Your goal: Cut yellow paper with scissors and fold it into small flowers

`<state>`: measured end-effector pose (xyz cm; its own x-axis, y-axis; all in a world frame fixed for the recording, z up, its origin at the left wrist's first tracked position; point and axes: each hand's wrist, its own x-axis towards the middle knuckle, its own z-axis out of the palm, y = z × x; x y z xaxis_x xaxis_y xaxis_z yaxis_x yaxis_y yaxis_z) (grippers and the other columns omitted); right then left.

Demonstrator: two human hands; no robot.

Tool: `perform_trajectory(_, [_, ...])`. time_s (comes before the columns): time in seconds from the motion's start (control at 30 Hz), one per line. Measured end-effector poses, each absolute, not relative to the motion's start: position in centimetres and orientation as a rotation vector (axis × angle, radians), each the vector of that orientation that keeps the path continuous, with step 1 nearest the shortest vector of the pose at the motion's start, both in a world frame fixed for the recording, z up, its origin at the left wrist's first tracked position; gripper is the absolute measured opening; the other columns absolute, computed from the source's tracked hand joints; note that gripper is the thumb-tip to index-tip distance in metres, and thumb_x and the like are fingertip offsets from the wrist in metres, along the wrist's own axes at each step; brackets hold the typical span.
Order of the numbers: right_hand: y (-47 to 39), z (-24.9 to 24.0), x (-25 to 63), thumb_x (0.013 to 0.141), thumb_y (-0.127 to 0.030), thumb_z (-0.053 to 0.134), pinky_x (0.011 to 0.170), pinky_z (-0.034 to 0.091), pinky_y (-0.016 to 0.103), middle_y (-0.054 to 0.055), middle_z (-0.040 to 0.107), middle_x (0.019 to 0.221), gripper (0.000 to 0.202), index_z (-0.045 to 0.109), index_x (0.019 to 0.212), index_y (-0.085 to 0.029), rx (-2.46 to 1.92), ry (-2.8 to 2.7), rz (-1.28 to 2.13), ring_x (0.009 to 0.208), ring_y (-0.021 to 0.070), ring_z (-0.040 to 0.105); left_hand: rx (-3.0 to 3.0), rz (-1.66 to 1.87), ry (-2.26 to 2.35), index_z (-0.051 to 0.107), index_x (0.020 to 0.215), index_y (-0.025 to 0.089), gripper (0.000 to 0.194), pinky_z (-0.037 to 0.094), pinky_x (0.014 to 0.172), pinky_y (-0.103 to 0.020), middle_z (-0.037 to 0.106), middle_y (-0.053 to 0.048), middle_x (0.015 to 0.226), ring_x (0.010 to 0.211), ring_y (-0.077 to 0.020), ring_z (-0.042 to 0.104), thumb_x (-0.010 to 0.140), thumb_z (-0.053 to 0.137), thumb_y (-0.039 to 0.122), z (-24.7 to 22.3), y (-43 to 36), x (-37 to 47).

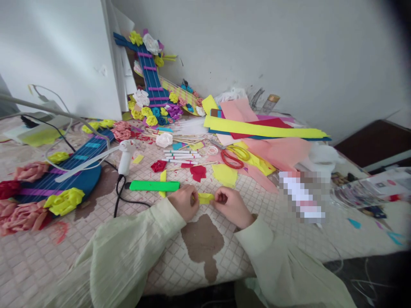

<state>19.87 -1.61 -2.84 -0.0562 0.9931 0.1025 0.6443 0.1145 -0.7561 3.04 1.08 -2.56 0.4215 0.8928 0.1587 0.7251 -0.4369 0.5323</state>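
Observation:
Between my two hands a small strip of yellow paper (pixel 205 198) is stretched, low over the table near its front edge. My left hand (pixel 185 202) pinches the strip's left end with curled fingers. The right end is pinched by my right hand (pixel 233 206). Just left of my left hand lies a bright green tool (pixel 154 186), on top of a narrow yellow strip (pixel 163 176). Beyond the hands are a loose yellow paper piece (pixel 225 174) and a red paper piece (pixel 198 173).
A white glue gun (pixel 125 158) with a black cord stands at the left, beside a blue flower-decorated paper guitar (pixel 93 171). Markers (pixel 181 156), red scissors (pixel 231 159) and paper sheets (pixel 266 128) lie farther back. Another guitar (pixel 150 77) leans on the wall.

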Motion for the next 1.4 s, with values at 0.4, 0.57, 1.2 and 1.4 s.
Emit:
perform_trajectory(0.4, [-1.96,-2.56,20.14,0.068,-0.023,0.059,0.080,0.035,0.036,0.004,0.056,0.092,0.017,0.059,0.086,-0.023,-1.349,-2.103,0.384,0.091,0.0193,0.049,2.444,0.714,1.153,0.060,0.079,0.019,0.020,0.039,0.051,-0.020,0.051,-0.001,0.069,0.053,-0.0088,0.048,0.068,0.045,0.013,-2.89,0.93,2.72])
perform_trajectory(0.57, [-1.52,-3.00,20.23,0.072,-0.023,0.057,0.079,0.035,0.036,0.003,0.059,0.090,0.013,0.061,0.084,-0.023,-1.362,-2.121,0.371,0.089,0.0185,0.050,2.434,0.794,1.137,0.059,0.082,0.017,0.017,0.043,0.056,-0.022,0.054,-0.002,0.073,0.061,-0.0115,0.053,0.068,0.051,0.021,-3.03,0.93,2.84])
perform_trajectory(1.2, [-1.20,-2.66,19.51,0.071,-0.023,0.058,0.074,0.036,0.034,0.003,0.062,0.078,0.012,0.060,0.083,-0.021,-1.482,-1.988,0.431,0.079,0.0176,0.052,2.333,0.756,1.183,0.060,0.085,0.015,0.021,0.041,0.055,-0.022,0.053,-0.003,0.073,0.057,-0.0098,0.050,0.076,0.042,0.023,-2.99,1.33,3.00])
perform_trajectory(1.4, [-1.48,-2.46,19.69,0.069,-0.015,0.058,0.074,0.038,0.033,0.002,0.061,0.079,0.021,0.058,0.089,-0.021,-1.365,-1.967,0.507,0.079,0.0170,0.051,2.369,0.811,1.134,0.057,0.096,0.017,0.029,0.046,0.065,-0.026,0.053,-0.005,0.083,0.072,-0.0142,0.054,0.069,0.051,0.027,-3.05,0.85,2.81])
